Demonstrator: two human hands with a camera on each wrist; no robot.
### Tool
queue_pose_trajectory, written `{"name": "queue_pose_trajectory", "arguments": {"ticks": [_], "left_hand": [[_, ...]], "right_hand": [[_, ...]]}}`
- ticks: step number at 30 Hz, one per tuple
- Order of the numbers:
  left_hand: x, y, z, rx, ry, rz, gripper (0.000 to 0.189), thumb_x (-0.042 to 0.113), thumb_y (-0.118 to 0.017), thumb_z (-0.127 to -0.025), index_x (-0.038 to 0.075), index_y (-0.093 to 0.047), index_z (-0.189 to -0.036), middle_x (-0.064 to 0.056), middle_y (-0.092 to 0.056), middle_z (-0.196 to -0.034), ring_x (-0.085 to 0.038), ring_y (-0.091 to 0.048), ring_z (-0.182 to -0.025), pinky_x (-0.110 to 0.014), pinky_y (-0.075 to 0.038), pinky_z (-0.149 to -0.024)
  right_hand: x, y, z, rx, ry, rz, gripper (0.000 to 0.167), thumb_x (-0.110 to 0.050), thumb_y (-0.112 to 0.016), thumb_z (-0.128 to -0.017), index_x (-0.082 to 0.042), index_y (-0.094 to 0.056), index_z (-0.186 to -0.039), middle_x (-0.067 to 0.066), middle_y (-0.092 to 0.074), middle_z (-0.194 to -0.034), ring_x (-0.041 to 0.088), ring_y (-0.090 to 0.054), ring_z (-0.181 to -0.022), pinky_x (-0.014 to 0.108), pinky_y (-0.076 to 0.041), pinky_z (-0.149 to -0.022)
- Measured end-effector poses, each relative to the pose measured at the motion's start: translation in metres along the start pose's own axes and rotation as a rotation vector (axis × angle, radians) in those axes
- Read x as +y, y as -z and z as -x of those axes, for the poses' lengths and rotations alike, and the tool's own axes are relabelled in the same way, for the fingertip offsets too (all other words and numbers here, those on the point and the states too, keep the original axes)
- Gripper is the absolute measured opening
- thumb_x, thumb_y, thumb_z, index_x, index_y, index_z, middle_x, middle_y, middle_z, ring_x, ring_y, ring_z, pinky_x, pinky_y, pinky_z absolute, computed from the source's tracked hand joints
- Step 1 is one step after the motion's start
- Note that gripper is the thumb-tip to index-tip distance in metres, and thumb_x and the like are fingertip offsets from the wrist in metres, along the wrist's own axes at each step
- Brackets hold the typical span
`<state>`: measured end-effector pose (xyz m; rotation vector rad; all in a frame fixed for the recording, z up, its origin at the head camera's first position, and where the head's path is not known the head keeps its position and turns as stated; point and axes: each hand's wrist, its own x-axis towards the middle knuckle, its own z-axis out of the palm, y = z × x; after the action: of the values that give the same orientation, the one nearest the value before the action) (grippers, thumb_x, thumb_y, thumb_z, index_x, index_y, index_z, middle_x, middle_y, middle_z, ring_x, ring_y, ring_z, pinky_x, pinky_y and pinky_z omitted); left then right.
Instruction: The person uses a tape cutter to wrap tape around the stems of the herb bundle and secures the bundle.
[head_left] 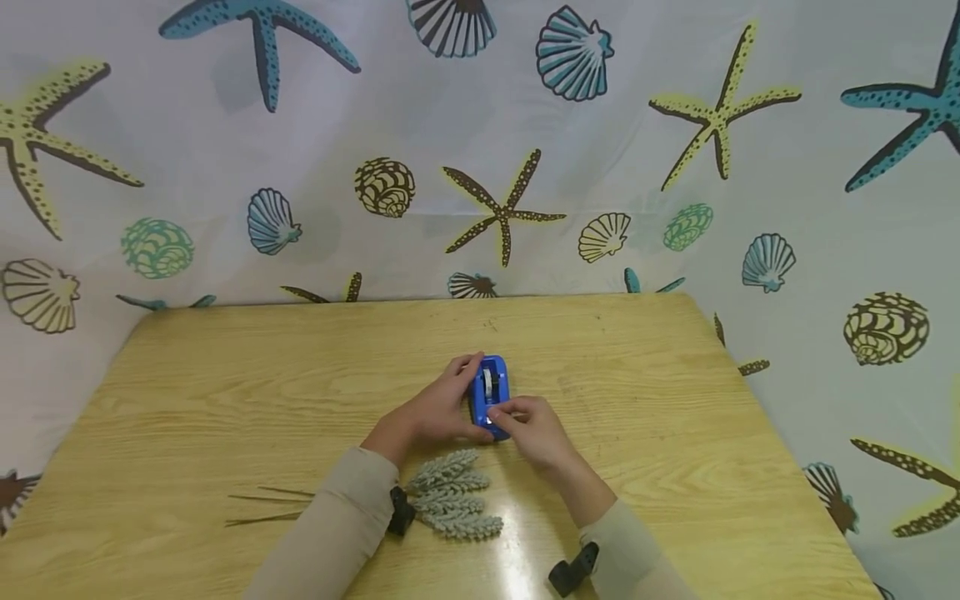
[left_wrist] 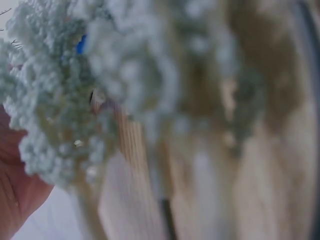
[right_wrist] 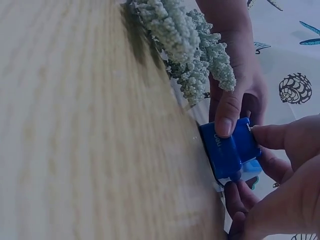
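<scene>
A blue tape dispenser (head_left: 504, 384) with a roll of tape (head_left: 488, 383) stands on the table in the head view. My left hand (head_left: 441, 407) grips its left side, with the thumb at the near end. At the dispenser's toothed front end, my right hand (head_left: 536, 433) has thumb and fingers curled in a pinch on the tape; the strip itself is mostly hidden by the fingertips. Below the left wrist lies a bunch of pale grey-green flower sprigs (head_left: 457, 497), their heads filling much of the left wrist view. The left sleeve covers part of their stems.
Thin brown stems (head_left: 262, 521) stick out to the left of the left forearm. The wooden table (head_left: 247, 375) backs onto a cloth (head_left: 315, 150) printed with shells and starfish. A black wrist mount (head_left: 573, 570) sits at the right cuff.
</scene>
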<state>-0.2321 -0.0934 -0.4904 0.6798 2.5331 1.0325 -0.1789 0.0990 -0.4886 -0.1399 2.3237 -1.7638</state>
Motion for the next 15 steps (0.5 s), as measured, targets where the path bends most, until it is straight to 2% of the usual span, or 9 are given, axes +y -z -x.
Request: {"name": "queue_pose_trajectory", "arguments": {"ticks": [5,10,15], "left_hand": [[0.0,0.002,-0.001,-0.001,0.008,-0.043,0.127,0.044,-0.088,-0.074,0.013,-0.001,-0.162,-0.013,-0.011,-0.165,-0.036,-0.028,-0.149,-0.052,-0.031,-0.118],[0.005,0.003,0.0,-0.007,0.021,-0.066,0.129,0.042,-0.089,-0.073,0.01,0.0,-0.161,-0.016,-0.011,-0.164,-0.037,-0.03,-0.148,-0.051,-0.031,-0.118],[0.012,0.005,0.001,-0.033,0.034,-0.055,0.13,0.038,-0.089,-0.074,0.008,0.003,-0.161,-0.019,-0.007,-0.164,-0.038,-0.03,-0.147,-0.05,-0.031,-0.119]], "right_hand": [[-0.001,-0.002,0.002,0.052,-0.008,0.032,0.028,-0.024,-0.066,-0.097,0.001,-0.075,-0.104,0.02,-0.056,-0.13,0.034,-0.056,-0.12,0.042,-0.054,-0.089],[-0.001,-0.006,0.004,0.131,-0.014,0.072,0.032,-0.028,-0.07,-0.094,0.001,-0.076,-0.106,0.019,-0.051,-0.132,0.035,-0.057,-0.118,0.043,-0.054,-0.093],[-0.001,-0.009,0.007,0.164,-0.017,0.051,0.029,-0.025,-0.071,-0.094,0.001,-0.076,-0.104,0.017,-0.053,-0.131,0.034,-0.055,-0.117,0.043,-0.054,-0.09]]}}
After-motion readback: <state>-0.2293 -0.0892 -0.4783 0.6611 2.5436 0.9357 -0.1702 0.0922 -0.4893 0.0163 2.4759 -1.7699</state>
